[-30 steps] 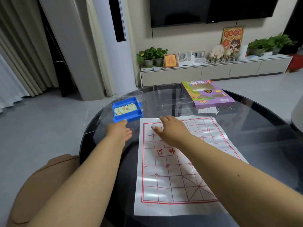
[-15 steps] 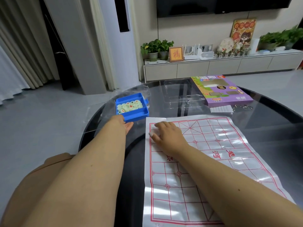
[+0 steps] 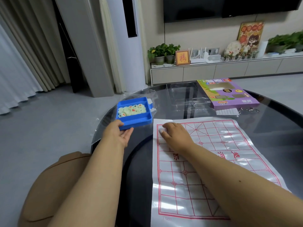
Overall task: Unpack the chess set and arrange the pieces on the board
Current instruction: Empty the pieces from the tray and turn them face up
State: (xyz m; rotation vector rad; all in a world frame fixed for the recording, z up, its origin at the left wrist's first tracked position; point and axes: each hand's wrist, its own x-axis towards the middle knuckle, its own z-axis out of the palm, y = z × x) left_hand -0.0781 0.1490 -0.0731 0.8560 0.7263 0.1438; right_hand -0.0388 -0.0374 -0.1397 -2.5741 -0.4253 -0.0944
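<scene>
Left hand (image 3: 118,134) gripping, right hand (image 3: 174,135) flat.

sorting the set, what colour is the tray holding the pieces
Blue; the tray holds pale pieces with red characters, clearest in the head view.

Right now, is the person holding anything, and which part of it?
Yes. The left hand grips the blue tray of pieces by its near left corner. The right hand holds nothing; it rests on the board sheet.

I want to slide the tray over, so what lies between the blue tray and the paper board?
In the head view, only bare dark glass table lies between the blue tray and the paper board; nothing stands there.
</scene>
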